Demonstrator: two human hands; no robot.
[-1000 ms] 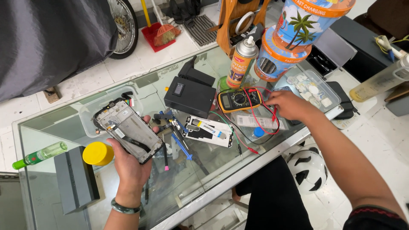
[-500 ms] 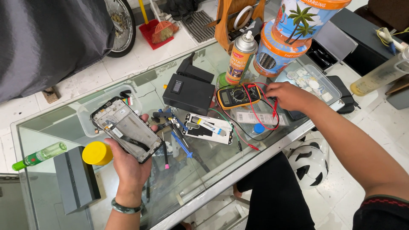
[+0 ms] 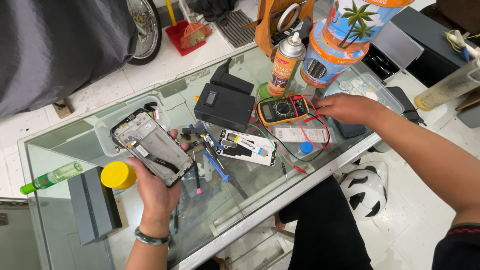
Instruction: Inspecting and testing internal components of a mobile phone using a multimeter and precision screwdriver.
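Glass table [image 3: 320, 165]: cluttered worktop, edges cut off
Black box [image 3: 224, 106]: behind the tools
Multimeter [image 3: 283, 110]: red leads looped beside it
Left hand [image 3: 156, 187]: grasping opened phone frame [image 3: 146, 146] above table
Right hand [image 3: 345, 107]: on red leads, grip unclear
Screwdrivers [image 3: 212, 155]: jumbled, hard to separate

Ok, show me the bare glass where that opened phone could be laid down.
Bare glass lies between the grey box and the table's near edge, and behind the black box. Crowded: tools beside the opened phone, and around the multimeter.
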